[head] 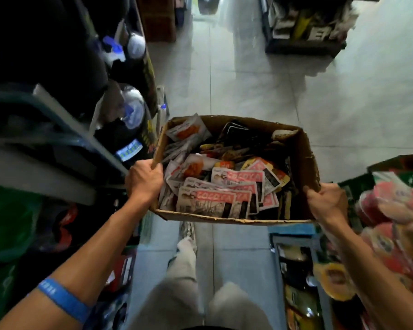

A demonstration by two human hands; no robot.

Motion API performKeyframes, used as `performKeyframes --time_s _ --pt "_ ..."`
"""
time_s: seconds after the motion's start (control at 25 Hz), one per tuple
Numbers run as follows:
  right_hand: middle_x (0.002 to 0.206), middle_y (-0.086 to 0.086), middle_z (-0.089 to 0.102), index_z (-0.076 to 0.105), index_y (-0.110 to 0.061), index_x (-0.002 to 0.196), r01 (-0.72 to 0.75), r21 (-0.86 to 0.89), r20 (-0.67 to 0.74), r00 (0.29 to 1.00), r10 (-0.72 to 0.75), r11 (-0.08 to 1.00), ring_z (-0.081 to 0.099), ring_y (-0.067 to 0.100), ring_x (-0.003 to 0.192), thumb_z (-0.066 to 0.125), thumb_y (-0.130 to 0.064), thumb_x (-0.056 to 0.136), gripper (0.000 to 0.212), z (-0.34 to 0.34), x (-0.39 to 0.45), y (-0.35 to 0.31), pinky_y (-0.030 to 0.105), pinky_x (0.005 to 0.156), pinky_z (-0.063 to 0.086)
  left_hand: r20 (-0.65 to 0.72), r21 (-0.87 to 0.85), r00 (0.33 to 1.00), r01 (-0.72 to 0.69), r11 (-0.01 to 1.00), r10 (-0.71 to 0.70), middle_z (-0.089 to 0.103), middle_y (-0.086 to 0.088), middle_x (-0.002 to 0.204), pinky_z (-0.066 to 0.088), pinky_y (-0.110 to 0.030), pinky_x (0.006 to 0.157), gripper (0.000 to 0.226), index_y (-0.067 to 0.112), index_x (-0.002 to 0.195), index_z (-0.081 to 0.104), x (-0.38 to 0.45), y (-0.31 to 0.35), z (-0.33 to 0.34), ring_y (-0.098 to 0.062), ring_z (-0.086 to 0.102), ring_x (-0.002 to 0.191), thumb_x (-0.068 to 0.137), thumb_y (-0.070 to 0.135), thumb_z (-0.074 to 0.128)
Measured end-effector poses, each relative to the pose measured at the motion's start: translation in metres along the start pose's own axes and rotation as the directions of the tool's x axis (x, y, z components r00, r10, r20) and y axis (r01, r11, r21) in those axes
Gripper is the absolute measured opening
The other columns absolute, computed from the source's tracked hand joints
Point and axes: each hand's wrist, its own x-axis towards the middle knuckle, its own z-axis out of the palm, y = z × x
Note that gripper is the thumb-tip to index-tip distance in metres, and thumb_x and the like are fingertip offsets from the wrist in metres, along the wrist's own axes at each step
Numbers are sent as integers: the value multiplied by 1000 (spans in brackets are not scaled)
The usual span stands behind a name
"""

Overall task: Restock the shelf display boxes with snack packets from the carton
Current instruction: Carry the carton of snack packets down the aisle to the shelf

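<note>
Left hand and right hand each clamp their grip on opposite walls of a worn cardboard carton, held above the tiled floor between shelves, heaped with loose red-and-white snack packets, arms outstretched

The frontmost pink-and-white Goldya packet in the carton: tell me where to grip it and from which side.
Pinch the frontmost pink-and-white Goldya snack packet by its upper long edge, coming down from above. It leans against the near wall of the open brown cardboard carton, overlapped with others behind, so only that top edge looks free. Both the left hand and right hand grip the carton walls, so one must probably let go first.
</note>
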Motion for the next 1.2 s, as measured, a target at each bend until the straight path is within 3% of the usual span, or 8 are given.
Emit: performKeyframes --time_s 0.16,0.28,0.4,0.56,0.68,0.96,1.2 --pt "50 6 49 56 -3 59 -39 43 4 999 38 998 46 22 47 67 -25 91 40 10 100 -66 30 49 32 -14 -4 999 -35 999 35 70 -26 89 48 -39 69 29 2 87 70 117 71 5 -41 67 90 92 26 55" --pt "55 13 56 59 -3 60 -75 55 -24 997 76 996 55 29 54 68 -26 90 39 11 180 -111 37 53 41 19 -30 998 -59 998 60 69 -23 82 51 -42 68 31 6 73 64 203 137 9 -38 68 84 90 29 52" --pt "51 9 53 55 -6 56 -92 70 -8 996 93 993 50 26 51 69 -23 91 41 13 273 -159 30 49 35 22 -19 999 -46 999 46 66 -19 75 46 -38 63 33 7 69 61 290 199 28 -37 65 78 91 30 53" --pt "56 12 52 55 -6 59 -72 47 6 997 71 996 52 29 56 69 -22 91 38 20 400 -211 32 55 33 50 -37 998 -26 999 28 61 -8 68 37 -29 54 32 7 75 65 391 277 58 -26 60 69 97 27 53" --pt "53 12 51 55 -6 57 -87 41 9 996 86 995 52 29 54 69 -23 90 39 16 510 -259 32 52 32 51 -43 998 -33 999 36 58 -6 65 36 -30 54 35 10 69 62 477 348 78 -29 62 70 98 28 54" --pt "56 18 57 54 -5 54 -35 2 22 999 35 999 59 35 58 69 -25 90 43 27 734 -410 36 55 41 3 -26 1000 -13 1000 13 60 -14 68 40 -34 62 41 13 59 52 701 466 100 -37 64 77 95 32 56" --pt "60 19 61 58 -2 59 -45 49 -14 999 46 998 62 35 60 69 -25 90 40 51 909 -543 39 54 45 45 -50 998 -43 998 45 57 -2 62 42 -34 61 40 16 61 55 905 574 99 -31 62 71 97 31 53"
